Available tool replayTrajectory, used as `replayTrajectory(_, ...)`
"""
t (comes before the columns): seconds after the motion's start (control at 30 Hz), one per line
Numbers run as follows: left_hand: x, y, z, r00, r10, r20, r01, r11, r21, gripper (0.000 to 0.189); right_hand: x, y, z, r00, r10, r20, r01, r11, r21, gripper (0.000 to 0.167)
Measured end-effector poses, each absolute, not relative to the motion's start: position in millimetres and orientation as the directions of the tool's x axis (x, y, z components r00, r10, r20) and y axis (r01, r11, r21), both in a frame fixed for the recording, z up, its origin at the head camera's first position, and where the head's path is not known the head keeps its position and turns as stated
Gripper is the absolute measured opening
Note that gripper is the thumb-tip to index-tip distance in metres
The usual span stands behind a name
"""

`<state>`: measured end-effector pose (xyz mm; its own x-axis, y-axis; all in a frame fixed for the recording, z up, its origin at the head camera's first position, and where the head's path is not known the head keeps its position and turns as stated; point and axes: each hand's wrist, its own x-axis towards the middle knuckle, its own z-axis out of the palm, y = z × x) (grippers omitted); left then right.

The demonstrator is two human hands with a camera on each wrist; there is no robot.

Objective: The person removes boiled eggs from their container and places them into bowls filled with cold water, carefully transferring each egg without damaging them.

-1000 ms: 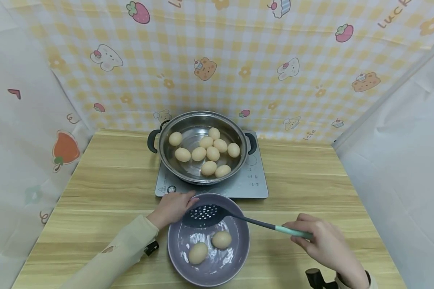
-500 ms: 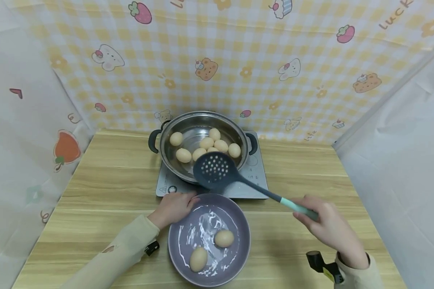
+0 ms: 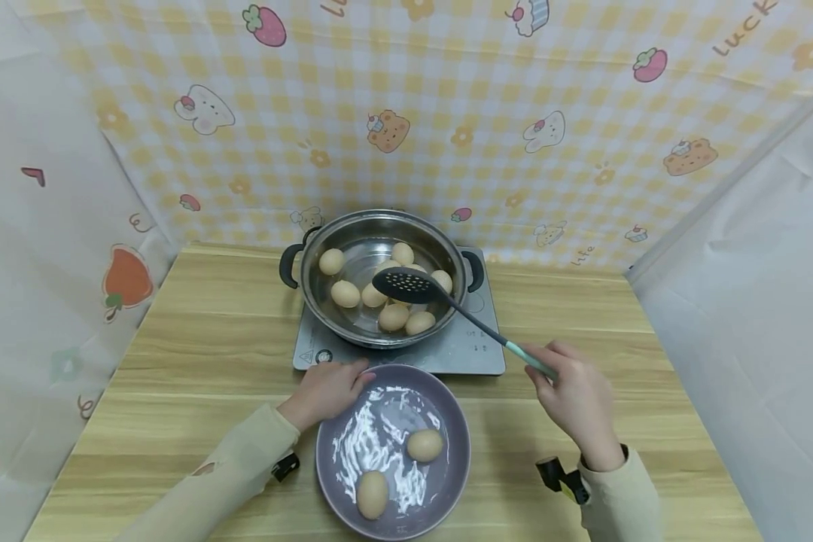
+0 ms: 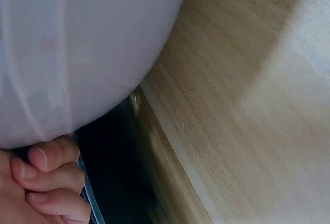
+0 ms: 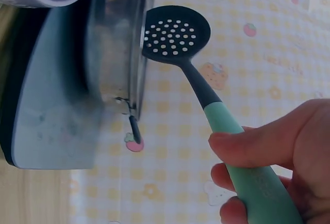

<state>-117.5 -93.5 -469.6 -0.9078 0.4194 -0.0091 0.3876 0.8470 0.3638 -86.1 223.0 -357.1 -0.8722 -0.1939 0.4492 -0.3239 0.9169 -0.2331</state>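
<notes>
My right hand (image 3: 576, 395) grips the mint-green handle of a dark skimmer (image 5: 178, 33). The skimmer's perforated head is above the steel pot (image 3: 379, 343), covering some of the eggs inside. Several pale brown eggs (image 3: 345, 294) sit in the pot, which appears to hold clear water. My left hand (image 3: 325, 392) holds the far left rim of a purple bowl (image 3: 458, 421), thumb over the edge and the other fingers curled against its outside in the left wrist view. Two eggs (image 3: 424, 446) lie apart in that bowl.
Under the pot is a grey induction cooker (image 3: 491, 342), right behind the bowl. Black handles (image 3: 474, 271) stick out from the pot's sides. A checked cloth (image 3: 467, 90) hangs behind the wooden table (image 3: 583, 324), with white sheets on both sides.
The skimmer has gone from over the bowl, away from me, to over the pot, with my right hand moving forward. The left hand stays on the rim. The eggs in the bowl shifted slightly.
</notes>
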Motion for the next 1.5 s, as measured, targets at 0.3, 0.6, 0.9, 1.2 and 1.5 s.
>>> replayTrajectory(0.3,-117.7,-92.8,-472.0,-0.912,0.409,-0.006,0.380,0.853,0.359,0.027,-90.8,214.5,-362.6,-0.881,-0.203,0.428,-0.311,0.929,-0.199,0.029)
replayTrajectory(0.6,-116.6,-93.2,-471.8,-0.910,0.414,0.006,0.389,0.850,0.356,0.027,-88.5,207.9,-363.1,-0.899,-0.224,0.376,-0.321,0.922,-0.217,0.029)
replayTrajectory(0.9,-117.5,-92.9,-473.2,-0.910,0.415,0.006,0.391,0.852,0.348,0.028,-88.6,200.4,-360.7,-0.903,-0.260,0.342,-0.348,0.909,-0.228,0.028)
replayTrajectory(1.2,-117.2,-93.0,-472.6,-0.910,0.414,0.017,0.394,0.852,0.345,0.028,-87.1,191.6,-357.4,-0.889,-0.314,0.334,-0.389,0.901,-0.189,0.030)
replayTrajectory(1.5,-118.1,-93.5,-473.7,-0.910,0.413,0.019,0.394,0.851,0.347,0.027,-84.1,185.0,-358.7,-0.886,-0.350,0.306,-0.416,0.890,-0.188,0.029)
